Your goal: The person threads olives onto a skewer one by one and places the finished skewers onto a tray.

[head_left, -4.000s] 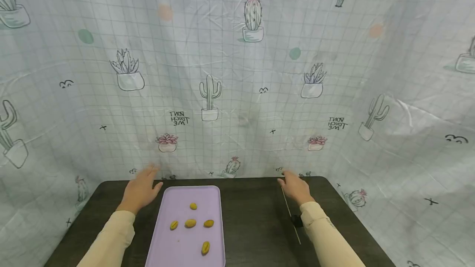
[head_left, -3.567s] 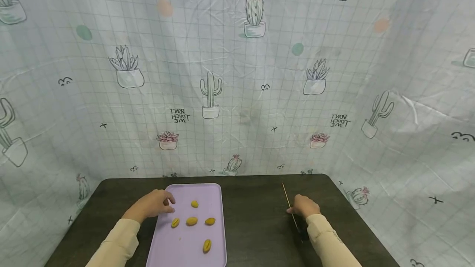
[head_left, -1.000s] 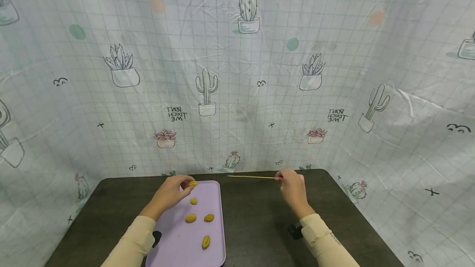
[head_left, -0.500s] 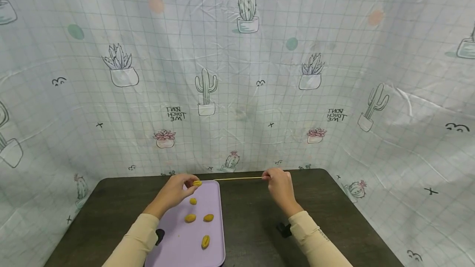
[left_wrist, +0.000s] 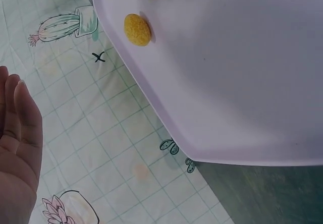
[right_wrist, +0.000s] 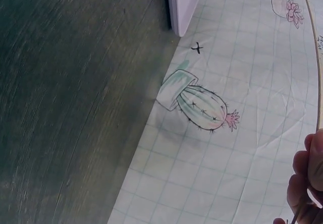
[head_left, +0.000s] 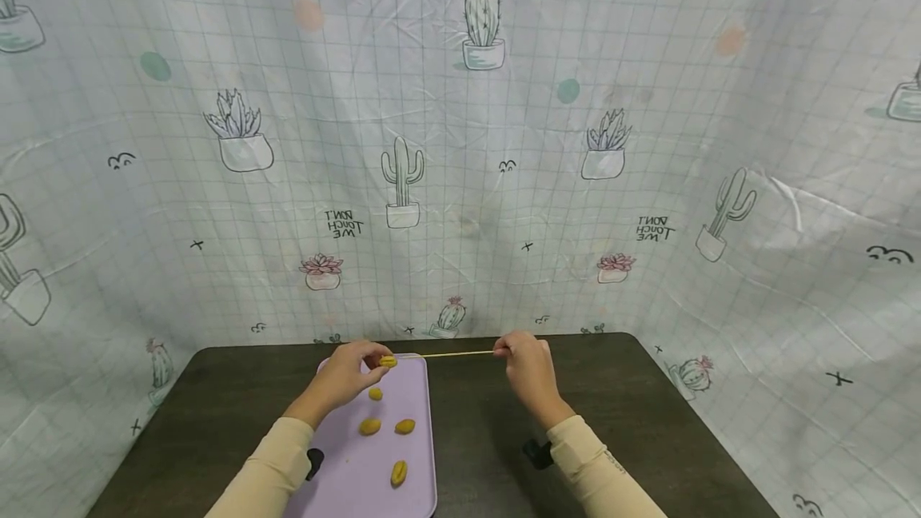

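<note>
My left hand [head_left: 345, 380] pinches a small yellow oval piece [head_left: 388, 360] with a groove along it, above the far end of the lilac tray [head_left: 345, 494]. From the right, my right hand [head_left: 531, 370] pinches a thin wooden skewer [head_left: 460, 353] near one end and holds it level. The skewer's far tip reaches the yellow piece. In the right wrist view the skewer [right_wrist: 319, 72] runs up from the right fingers [right_wrist: 315, 163]. The left wrist view shows the left hand [left_wrist: 20, 143] at its edge; the held piece is out of that frame.
Several more yellow pieces lie on the tray, among them one near the tray's front [head_left: 399, 473]. The tray stands on a dark wooden table [head_left: 489, 438]. A pale curtain [head_left: 460, 182] printed with cacti hangs behind and along the sides.
The left hand has taken one yellow piece off the tray. The right hand has lifted the skewer from the table, turned it level and moved it left until its tip meets the piece.
</note>
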